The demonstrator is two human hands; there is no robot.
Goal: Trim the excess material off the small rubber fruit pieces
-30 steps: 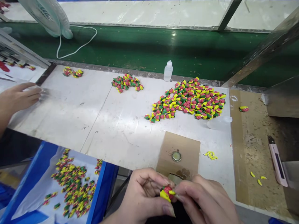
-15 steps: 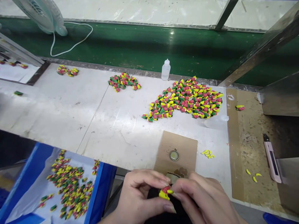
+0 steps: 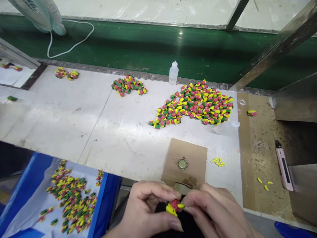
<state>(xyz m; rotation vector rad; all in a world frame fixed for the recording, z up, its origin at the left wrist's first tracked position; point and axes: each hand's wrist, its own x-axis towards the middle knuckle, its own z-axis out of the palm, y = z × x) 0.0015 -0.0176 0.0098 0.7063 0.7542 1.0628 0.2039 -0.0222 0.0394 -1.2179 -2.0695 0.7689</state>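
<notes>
At the bottom of the view, my left hand [image 3: 146, 208] and my right hand [image 3: 210, 211] pinch a small clay strawberry [image 3: 174, 205] between their fingertips. It has a red body and yellow and green parts, and the fingers hide some of it. Just beyond my hands lies a brown cardboard piece [image 3: 188, 162] with a round metal pendant bezel [image 3: 182, 164] on it. Several loose yellow bits [image 3: 218, 162] sit to its right. Strawberry pieces lie in a large heap [image 3: 193, 104] and a smaller heap [image 3: 128, 86] on the white table [image 3: 99, 132].
A blue-edged tray [image 3: 71, 198] lined with white holds many strawberry pieces at lower left. A plastic dropper bottle [image 3: 173, 73] stands at the table's far edge. A pink utility knife [image 3: 283, 165] lies on a stained cardboard sheet [image 3: 262, 148] at right. A fan [image 3: 37, 13] stands beyond.
A co-worker's hand at the left edge has left the view. The whole scene has drifted slightly left and up as my head moved. My hands still hold the strawberry.
</notes>
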